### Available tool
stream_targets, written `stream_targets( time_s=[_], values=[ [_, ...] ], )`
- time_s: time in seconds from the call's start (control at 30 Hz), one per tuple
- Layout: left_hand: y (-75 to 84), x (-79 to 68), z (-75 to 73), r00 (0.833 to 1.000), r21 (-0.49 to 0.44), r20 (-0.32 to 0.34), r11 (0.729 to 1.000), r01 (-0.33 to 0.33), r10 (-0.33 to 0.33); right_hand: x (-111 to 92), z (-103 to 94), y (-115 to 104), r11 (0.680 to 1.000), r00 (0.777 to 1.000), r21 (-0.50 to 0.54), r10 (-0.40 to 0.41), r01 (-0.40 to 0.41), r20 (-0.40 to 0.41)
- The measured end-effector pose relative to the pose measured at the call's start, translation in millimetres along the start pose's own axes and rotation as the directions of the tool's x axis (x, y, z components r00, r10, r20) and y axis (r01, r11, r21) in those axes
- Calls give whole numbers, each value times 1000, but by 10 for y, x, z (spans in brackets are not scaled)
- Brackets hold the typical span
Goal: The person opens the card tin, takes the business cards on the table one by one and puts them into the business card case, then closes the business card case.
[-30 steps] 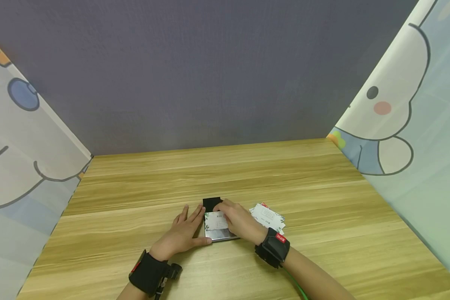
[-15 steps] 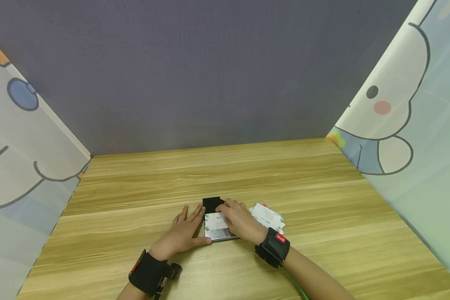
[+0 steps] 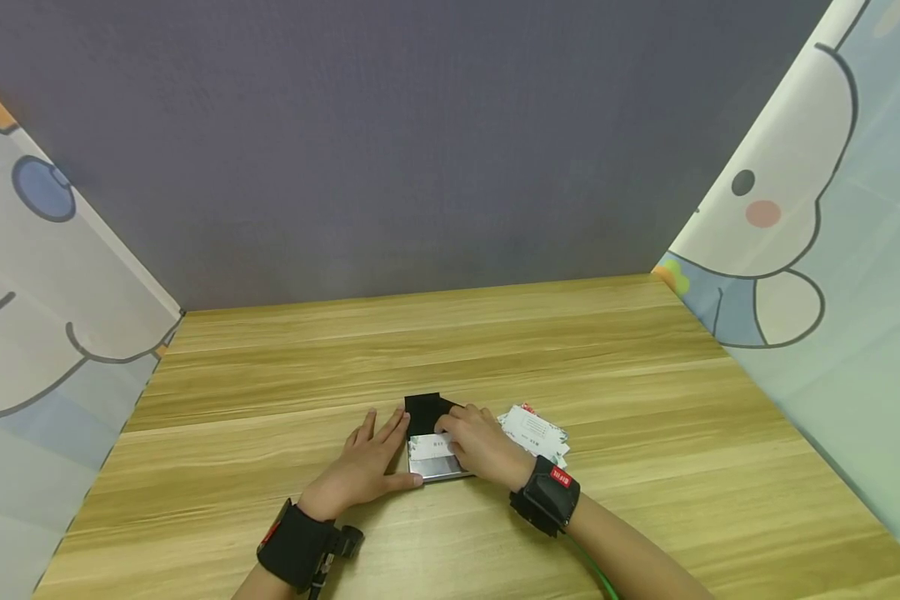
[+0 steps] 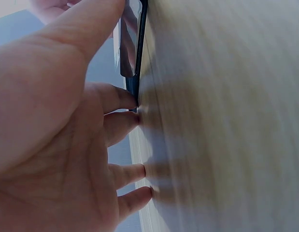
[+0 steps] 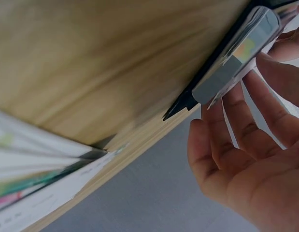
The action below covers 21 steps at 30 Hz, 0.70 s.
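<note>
A black card case [image 3: 422,412] with a shiny silver metal pocket [image 3: 433,468] lies on the table. Its black part extends away from me. One white business card [image 3: 427,447] with a leafy print lies over the case, its near edge at the metal pocket. My right hand [image 3: 487,447] has bent fingers and holds this card along its far and right sides. Spread out beside the case, my left hand [image 3: 370,468] touches its left edge with fingertips and its near corner with the thumb. The right wrist view shows the metal pocket [image 5: 218,82] edge-on.
A loose pile of white printed cards [image 3: 536,432] lies just right of my right hand. Behind the wooden table [image 3: 307,350] stands a dark grey panel [image 3: 420,167]. Cartoon-printed walls [image 3: 765,250] rise on both sides.
The business card has slid toward me, toward the metal pocket, and more of the black part shows beyond it. My right fingers moved slightly nearer with it; my left hand stayed put.
</note>
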State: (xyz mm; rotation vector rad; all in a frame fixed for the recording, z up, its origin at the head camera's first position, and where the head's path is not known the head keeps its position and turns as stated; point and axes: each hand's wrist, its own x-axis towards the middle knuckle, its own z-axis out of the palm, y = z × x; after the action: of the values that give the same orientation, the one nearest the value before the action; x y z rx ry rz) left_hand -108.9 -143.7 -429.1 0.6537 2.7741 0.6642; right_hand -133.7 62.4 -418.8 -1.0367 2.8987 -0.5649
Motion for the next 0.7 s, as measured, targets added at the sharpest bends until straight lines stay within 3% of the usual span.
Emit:
stream_targets(
  time_s=[0.37,0.7],
  values=[
    [1,1,-1,1000,12,-6,1000,-4,5,-15,12,1,999,1000,-46,-13,14,19],
    [-6,5,5,1000,11,0,1000,1,-1,-41,7,9,1000,1000,-11,-8,8,6]
  ],
)
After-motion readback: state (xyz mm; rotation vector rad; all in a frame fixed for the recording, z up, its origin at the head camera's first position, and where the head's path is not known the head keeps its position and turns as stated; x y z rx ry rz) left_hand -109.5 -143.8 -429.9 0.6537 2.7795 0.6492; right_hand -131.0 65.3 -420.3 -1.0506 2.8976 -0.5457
